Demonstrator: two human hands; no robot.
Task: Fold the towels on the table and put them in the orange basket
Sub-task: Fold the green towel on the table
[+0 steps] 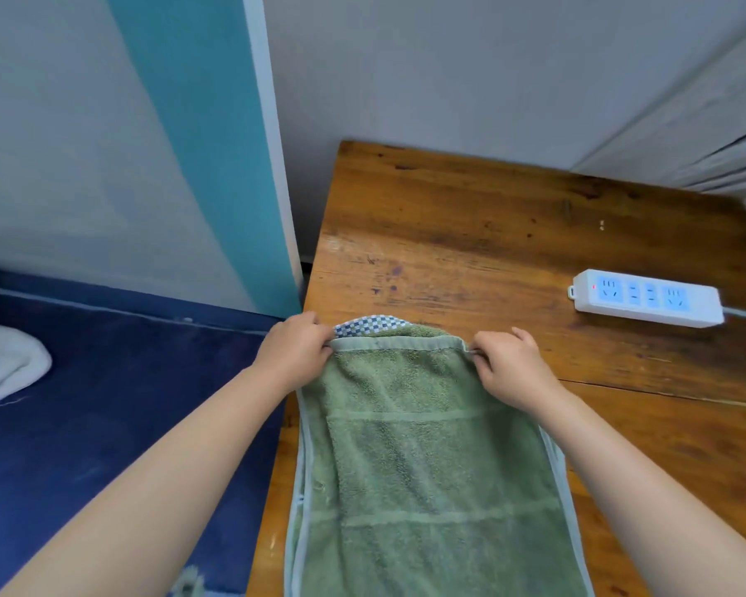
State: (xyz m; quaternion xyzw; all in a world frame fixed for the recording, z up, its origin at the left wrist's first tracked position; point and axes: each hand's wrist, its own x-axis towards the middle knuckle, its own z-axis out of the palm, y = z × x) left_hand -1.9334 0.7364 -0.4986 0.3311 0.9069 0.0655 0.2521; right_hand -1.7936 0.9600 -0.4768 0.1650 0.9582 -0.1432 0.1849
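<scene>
Nearest me, a long sage-green terry towel [427, 467] lies lengthwise on the left part of the worn brown wooden tabletop [513, 234], its near end running out of shot at the bottom. At its far hem I've got both hands working: left hand [293, 351] pinches the far-left corner, right hand [507, 366] pinches the far-right corner, fingers curled tight on the pale edge binding, w/ the hem drawn fairly taut between them. A blue-and-white checked cloth [371, 326] peeks out just beyond that hem, partly under the green one; can't tell if it's a second towel. My read: fold in progress, corners held ready to be carried over. The fabric looks soft, light, floppy, not slippery, nothing to break; it'll sag in the middle if lifted, so the two corners on the stitched binding are the right hold, keeping tension across. Further right, well apart from the towel, a white power strip w/ blue sockets [647, 298] sits on the tabletop, its cord leaving right. To the left, a dark blue bed cover [104, 402] w/ a white fabric bundle [5, 359] on it. Orange basket not in view.
</scene>
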